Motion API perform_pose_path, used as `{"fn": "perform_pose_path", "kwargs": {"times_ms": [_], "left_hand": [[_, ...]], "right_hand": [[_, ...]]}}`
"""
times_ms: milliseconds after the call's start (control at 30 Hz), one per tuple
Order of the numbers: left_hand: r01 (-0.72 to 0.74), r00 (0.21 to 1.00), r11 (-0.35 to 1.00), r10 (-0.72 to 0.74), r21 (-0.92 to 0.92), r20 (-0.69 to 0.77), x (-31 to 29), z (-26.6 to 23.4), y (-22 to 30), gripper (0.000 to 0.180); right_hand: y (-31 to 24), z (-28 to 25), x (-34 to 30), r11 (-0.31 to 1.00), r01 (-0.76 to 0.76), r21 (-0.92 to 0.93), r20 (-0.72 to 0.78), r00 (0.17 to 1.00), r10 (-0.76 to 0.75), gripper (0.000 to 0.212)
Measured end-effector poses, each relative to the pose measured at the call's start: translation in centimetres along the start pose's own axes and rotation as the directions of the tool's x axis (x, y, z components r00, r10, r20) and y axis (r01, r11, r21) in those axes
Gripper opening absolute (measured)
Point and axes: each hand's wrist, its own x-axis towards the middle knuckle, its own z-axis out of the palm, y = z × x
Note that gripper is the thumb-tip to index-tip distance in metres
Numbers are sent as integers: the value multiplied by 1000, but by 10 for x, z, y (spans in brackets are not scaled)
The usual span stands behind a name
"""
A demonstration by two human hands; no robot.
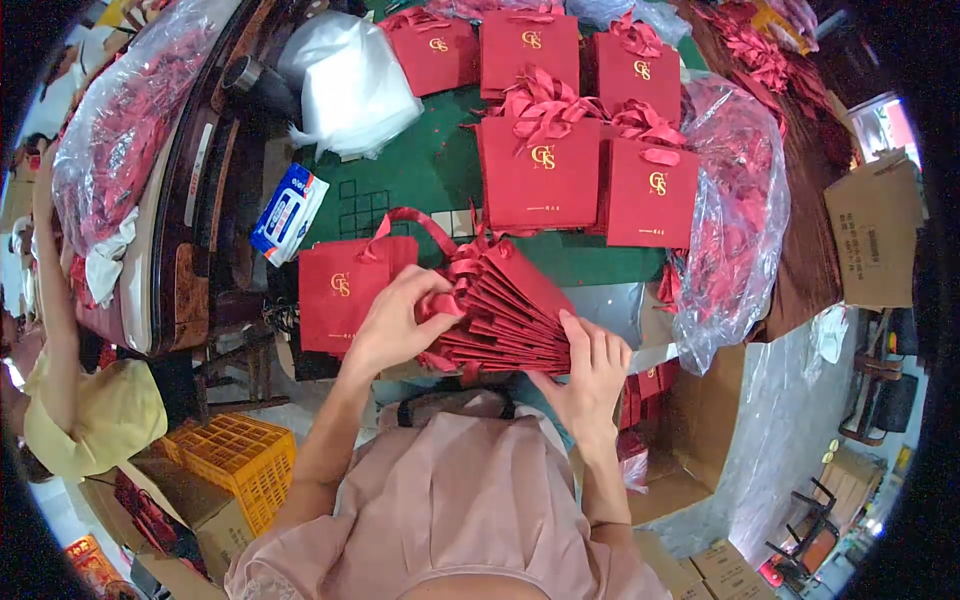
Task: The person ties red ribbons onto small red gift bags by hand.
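Head view. At frame centre, a fanned stack of flat red paper bags (pixel 505 315) lies on the green table (pixel 420 170). Left hand (pixel 395 325) pinches the stack's ribbon handles; right hand (pixel 590 375) clasps its lower right edge. Standing red gift bags (pixel 560 160) fill the upper centre; a clear plastic sack (pixel 735 215) sits right.

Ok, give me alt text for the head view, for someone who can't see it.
Both hands grip a fanned stack of flat red gift bags: left hand at the ribbon handles, right hand underneath. More red bags stand upright on the green table behind.
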Motion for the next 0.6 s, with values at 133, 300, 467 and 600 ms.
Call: {"fn": "perform_pose_path", "kwargs": {"times_ms": [133, 300, 467, 600], "left_hand": [[-102, 992, 994, 99, -39, -80, -10, -14, 5, 56], [-222, 964, 974, 225, 33, -142, -8, -12, 15, 50], [-253, 954, 961, 229, -109, -195, 16, 7, 25, 46], [-135, 987, 949, 104, -285, -121, 33, 15, 18, 38]], "right_hand": [[2, 4, -2, 1000, -1, 8, -23, 1000, 2, 79], [4, 6, 3, 1000, 10, 9, -50, 999, -10, 68], [3, 9, 7, 1000, 22, 8, -72, 997, -21, 68], [1, 6, 7, 1000, 7, 4, -57, 998, -7, 71]]}}
